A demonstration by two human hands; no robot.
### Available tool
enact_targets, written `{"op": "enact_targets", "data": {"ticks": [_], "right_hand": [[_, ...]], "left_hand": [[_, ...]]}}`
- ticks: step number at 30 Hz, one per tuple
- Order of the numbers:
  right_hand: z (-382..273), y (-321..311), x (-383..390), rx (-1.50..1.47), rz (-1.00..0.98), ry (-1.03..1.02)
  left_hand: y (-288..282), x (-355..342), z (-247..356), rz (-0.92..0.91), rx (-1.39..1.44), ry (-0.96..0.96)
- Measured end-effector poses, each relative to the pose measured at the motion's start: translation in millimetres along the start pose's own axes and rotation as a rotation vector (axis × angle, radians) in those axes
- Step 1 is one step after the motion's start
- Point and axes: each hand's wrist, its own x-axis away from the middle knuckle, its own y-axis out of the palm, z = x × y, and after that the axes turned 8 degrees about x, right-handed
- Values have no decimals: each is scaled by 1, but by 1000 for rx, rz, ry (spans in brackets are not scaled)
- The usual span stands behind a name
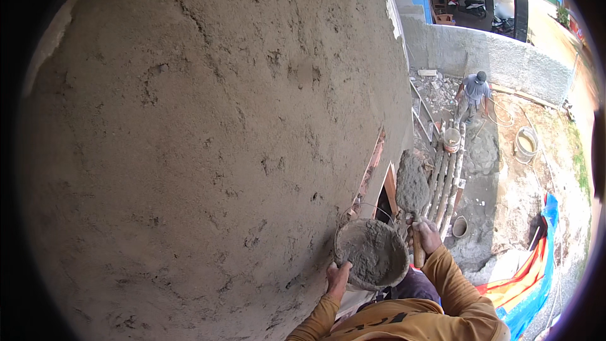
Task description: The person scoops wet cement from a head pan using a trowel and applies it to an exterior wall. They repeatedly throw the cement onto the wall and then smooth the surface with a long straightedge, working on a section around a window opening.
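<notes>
My left hand [338, 278] grips the rim of a round bucket [339, 235] at its left side. Wet grey mortar [372, 259] lies inside the bucket, and a thin wire handle rises over its far edge. My right hand [427, 237] is closed round the wooden handle of a trowel [413, 183], just right of the bucket. A thick load of mortar covers the trowel's blade, which points away from me. To my left stands a wall [214, 120] coated in rough, damp plaster with pits and cracks.
Far below, a person [473, 95] stands by several long poles [445, 177] and a pail [452, 140]. A larger tub [525, 145] and a small bucket [460, 226] sit on the ground. An orange and blue tarp [533, 271] lies at lower right. A wooden-framed opening [390, 189] is beyond my bucket.
</notes>
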Motion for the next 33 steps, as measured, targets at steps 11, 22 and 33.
{"op": "enact_targets", "data": {"ticks": [11, 22, 33], "right_hand": [[-311, -47, -142, -274, 1290, -1007], [-250, 187, -232, 982, 384, -851], [30, 15, -56, 1833, -978, 192]], "left_hand": [[-17, 15, -48, 123, 115, -80], [-8, 14, -101, 333, 74, -63], [-7, 4, -58, 97, -129, -14]]}}
